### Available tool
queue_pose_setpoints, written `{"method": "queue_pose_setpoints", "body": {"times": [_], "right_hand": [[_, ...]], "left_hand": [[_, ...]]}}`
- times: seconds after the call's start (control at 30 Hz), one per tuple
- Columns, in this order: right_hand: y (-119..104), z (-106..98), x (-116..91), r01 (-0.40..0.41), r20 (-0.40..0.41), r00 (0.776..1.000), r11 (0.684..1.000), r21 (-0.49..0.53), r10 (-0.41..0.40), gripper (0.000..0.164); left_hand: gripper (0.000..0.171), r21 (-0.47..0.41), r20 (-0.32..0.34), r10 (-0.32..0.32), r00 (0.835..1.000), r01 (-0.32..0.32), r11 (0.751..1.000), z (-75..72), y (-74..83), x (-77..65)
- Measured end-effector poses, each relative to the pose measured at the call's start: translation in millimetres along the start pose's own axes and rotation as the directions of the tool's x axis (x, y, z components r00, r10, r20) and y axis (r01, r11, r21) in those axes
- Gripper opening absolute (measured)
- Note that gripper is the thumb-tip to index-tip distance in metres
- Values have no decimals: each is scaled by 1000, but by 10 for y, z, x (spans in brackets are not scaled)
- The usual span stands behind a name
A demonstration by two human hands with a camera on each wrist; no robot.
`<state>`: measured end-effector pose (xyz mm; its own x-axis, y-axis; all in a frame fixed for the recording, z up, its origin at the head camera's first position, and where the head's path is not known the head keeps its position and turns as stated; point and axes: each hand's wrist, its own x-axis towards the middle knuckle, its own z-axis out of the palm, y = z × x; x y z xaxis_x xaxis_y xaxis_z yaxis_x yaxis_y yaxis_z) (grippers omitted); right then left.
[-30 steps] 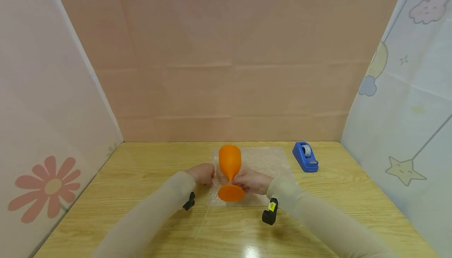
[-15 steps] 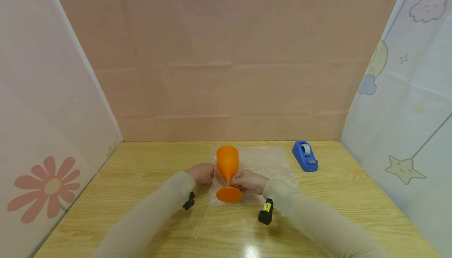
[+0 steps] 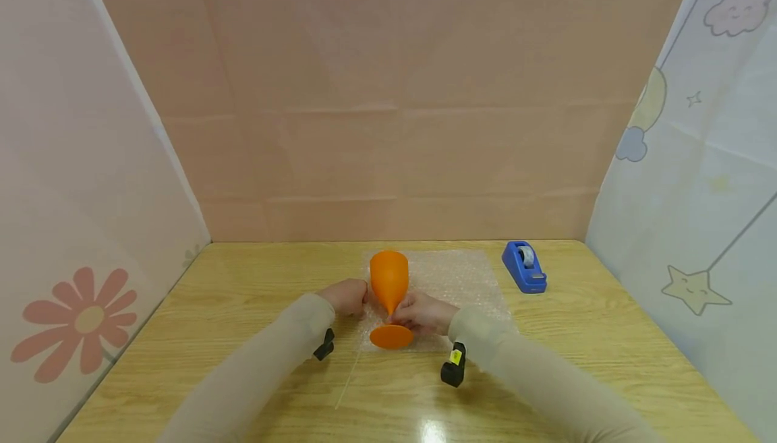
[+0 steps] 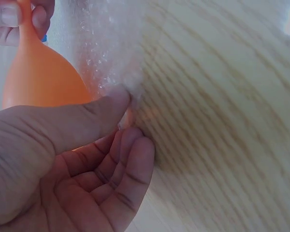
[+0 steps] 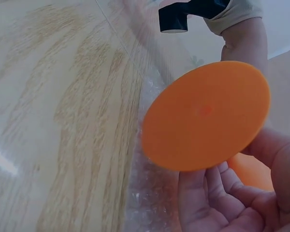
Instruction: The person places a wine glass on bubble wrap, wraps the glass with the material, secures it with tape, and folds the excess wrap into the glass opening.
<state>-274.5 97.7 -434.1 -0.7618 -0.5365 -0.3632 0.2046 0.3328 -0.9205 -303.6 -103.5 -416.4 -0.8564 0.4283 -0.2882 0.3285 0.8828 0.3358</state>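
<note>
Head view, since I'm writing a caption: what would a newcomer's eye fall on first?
The bright orange goblet, low in the centre, comes first: the right hand holds its stem. Next, the blue tape dispenser, toward the table's back right corner, stands out.

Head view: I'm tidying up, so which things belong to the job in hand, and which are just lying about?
In the job:
orange goblet, stem held by the right hand
bubble wrap, edge pinched by the left hand

Lying about:
blue tape dispenser, untouched, possibly for later
</note>
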Motion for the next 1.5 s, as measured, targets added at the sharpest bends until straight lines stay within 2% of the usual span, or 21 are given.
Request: {"method": "queue_pose_setpoints", "body": {"times": [0.4, 0.63, 0.73, 0.8, 0.87, 0.9, 0.93, 0.97, 1.0, 1.03, 1.1, 1.17, 1.2, 1.23, 1.27, 1.3, 1.37, 1.43, 1.5], "right_hand": [[-59, -15, -10, -66, 7, 998, 998, -18, 66, 13], [-85, 11, 15, -81, -10, 997, 996, -27, 81, 10], [-100, 19, 20, -91, -7, 996, 995, -29, 91, 10], [-107, 15, 19, -102, -6, 995, 994, -26, 101, 10], [-106, 6, 21, -112, -4, 994, 994, -19, 112, 10], [-105, 0, 20, -114, -4, 993, 993, -18, 114, 10], [-102, -7, 21, -117, -3, 993, 993, -15, 117, 10], [-97, -12, 22, -117, -2, 993, 993, -12, 117, 10], [-93, -18, 21, -116, -3, 993, 993, -8, 116, 11], [-88, -25, 20, -115, -2, 993, 993, -8, 115, 11], [-80, -37, 17, -113, 0, 994, 994, 0, 113, 11], [-76, -48, 12, -115, 2, 993, 993, 8, 115, 10], [-76, -53, 10, -119, 4, 993, 993, 16, 119, 10], [-75, -57, 8, -122, 6, 993, 992, 22, 122, 10], [-75, -60, 7, -126, 8, 992, 992, 29, 125, 9], [-75, -62, 5, -125, 10, 992, 992, 28, 125, 10], [-72, -63, 5, -130, 12, 991, 991, 35, 130, 11], [-66, -63, 6, -136, 13, 991, 990, 45, 136, 11], [-57, -62, 7, -141, 14, 990, 989, 49, 140, 12]], "left_hand": [[17, -13, 5, -12, 1000, 12, 1000, 1, -33, 23], [19, -44, -7, -23, 1000, 22, 999, -23, -100, -28], [21, -73, -60, -35, 998, 30, 997, -57, -156, -45], [28, -114, -106, -66, 992, 54, 992, -84, -201, -43], [43, -227, -124, -109, 986, 78, 971, -107, -246, -37], [49, -305, -118, -129, 985, 88, 948, -116, -262, -33], [50, -391, -106, -154, 982, 101, 915, -122, -274, -31], [39, -498, -86, -151, 985, 89, 862, -117, -306, -11], [35, -607, -56, -173, 983, 104, 788, -118, -307, -6], [29, -709, -20, -193, 981, 122, 694, -116, -303, -2], [17, -849, 39, -231, 972, 155, 505, -110, -277, 7], [17, -918, 89, -268, 959, 183, 351, -107, -243, 15], [30, -928, 111, -309, 945, 209, 307, -116, -203, -1], [35, -934, 125, -325, 937, 221, 280, -119, -184, -1], [40, -937, 133, -337, 932, 229, 263, -121, -171, 0], [44, -937, 143, -350, 926, 241, 254, -124, -157, 0], [43, -937, 156, -355, 922, 252, 243, -123, -136, 7], [35, -935, 169, -338, 926, 259, 241, -116, -120, 17], [31, -930, 170, -313, 935, 257, 262, -102, -108, 29]]}}
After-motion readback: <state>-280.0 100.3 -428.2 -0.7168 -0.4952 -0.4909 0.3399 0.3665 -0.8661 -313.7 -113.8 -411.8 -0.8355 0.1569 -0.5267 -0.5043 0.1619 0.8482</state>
